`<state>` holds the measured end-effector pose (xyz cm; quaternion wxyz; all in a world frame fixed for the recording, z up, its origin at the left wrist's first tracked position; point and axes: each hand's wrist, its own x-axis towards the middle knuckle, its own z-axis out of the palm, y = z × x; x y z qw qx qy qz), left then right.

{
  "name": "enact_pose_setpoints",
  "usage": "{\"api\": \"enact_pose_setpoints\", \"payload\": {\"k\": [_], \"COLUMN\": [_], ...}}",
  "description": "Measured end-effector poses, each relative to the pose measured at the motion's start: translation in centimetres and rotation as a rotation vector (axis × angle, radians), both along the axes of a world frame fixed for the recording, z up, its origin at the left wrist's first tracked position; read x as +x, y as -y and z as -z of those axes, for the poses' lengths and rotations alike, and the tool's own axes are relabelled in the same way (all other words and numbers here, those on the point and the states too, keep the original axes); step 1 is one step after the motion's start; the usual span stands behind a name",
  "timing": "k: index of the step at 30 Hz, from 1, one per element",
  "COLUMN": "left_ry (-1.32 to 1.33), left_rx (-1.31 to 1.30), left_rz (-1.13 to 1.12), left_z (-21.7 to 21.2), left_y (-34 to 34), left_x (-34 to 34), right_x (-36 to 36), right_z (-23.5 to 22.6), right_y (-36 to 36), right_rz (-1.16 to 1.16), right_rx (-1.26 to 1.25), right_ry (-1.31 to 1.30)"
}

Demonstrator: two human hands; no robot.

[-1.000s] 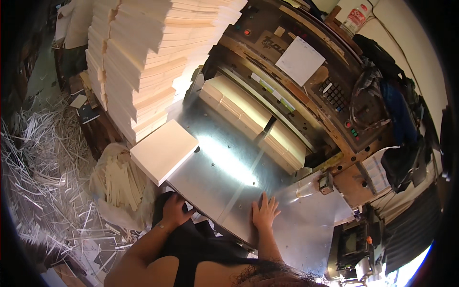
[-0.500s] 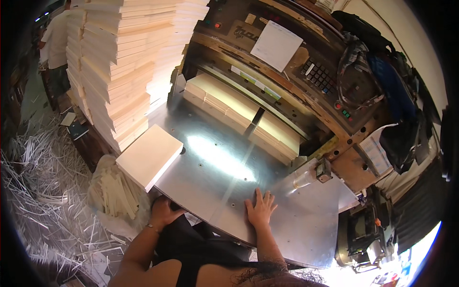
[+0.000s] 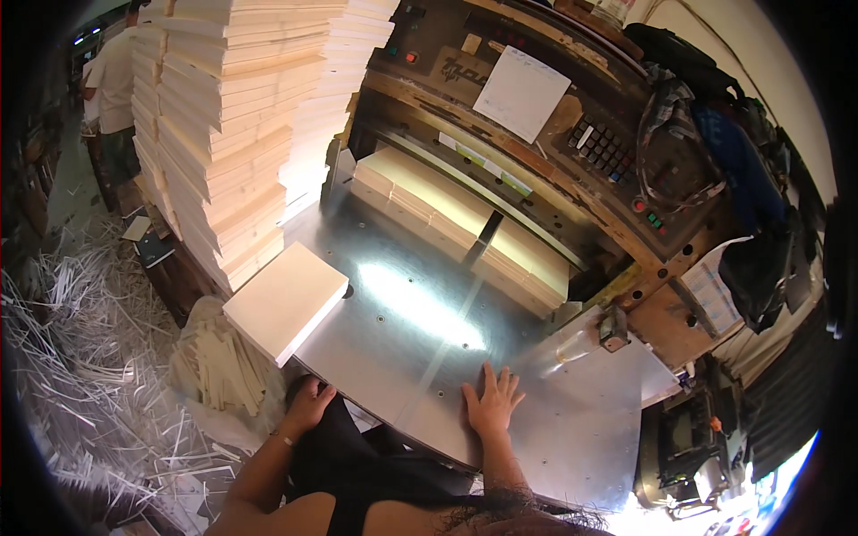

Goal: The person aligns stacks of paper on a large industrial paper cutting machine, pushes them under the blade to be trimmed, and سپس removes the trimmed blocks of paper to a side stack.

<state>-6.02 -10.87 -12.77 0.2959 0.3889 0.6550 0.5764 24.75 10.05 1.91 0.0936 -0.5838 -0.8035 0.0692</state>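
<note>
My right hand (image 3: 494, 407) lies palm down on the metal table (image 3: 407, 357) near its front edge, fingers spread and holding nothing. My left hand (image 3: 309, 406) is at the table's front left edge, its thumb by the rim. Its other fingers are mostly hidden, so I cannot tell whether they grip anything. Just beyond that hand, a cream paper block (image 3: 288, 299) rests on the table's left corner, jutting over the edge. Farther back, a row of paper stacks (image 3: 429, 214) sits under the machine's crossbar, with a dark gap between two of them.
A tall pile of paper stacks (image 3: 241, 134) rises at the left. Below it are a bag of paper offcuts (image 3: 214, 366) and shredded strips (image 3: 89, 357) on the floor. The machine carries a keypad (image 3: 601, 147) and a white sheet (image 3: 522, 93). A person (image 3: 114, 85) stands far left.
The whole view has shifted slightly. My left thumb has drawn in toward the hand at the table edge. My right hand stays flat in the same place on the metal.
</note>
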Motion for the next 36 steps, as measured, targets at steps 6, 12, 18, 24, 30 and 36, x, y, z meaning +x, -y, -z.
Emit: {"api": "enact_pose_setpoints", "payload": {"k": [6,12,18,24,30,36], "left_ry": [0.243,-0.053,0.039,0.016,0.103,0.096], "left_rx": [0.045,0.064,-0.105,-0.034,0.001,0.043], "left_rz": [-0.033,-0.070,-0.106,-0.196,-0.145,-0.162], "left_z": [-0.2,2.2,1.3,1.4,0.7,1.5], "left_y": [-0.1,-0.7,-1.0,-1.2,-1.1,-1.2], "left_x": [0.5,-0.4,0.1,0.8,0.9,0.7], "right_x": [-0.2,-0.3,-0.1,-0.1,0.0,-0.3], "right_z": [0.0,-0.1,0.0,0.2,0.1,-0.2], "right_y": [0.1,0.1,0.2,0.1,0.2,0.1], "right_rz": [-0.002,-0.018,-0.018,-0.028,-0.025,-0.025], "right_rx": [0.007,0.026,0.048,0.034,0.042,0.040], "right_ry": [-0.019,-0.028,-0.047,-0.038,-0.044,-0.045]}}
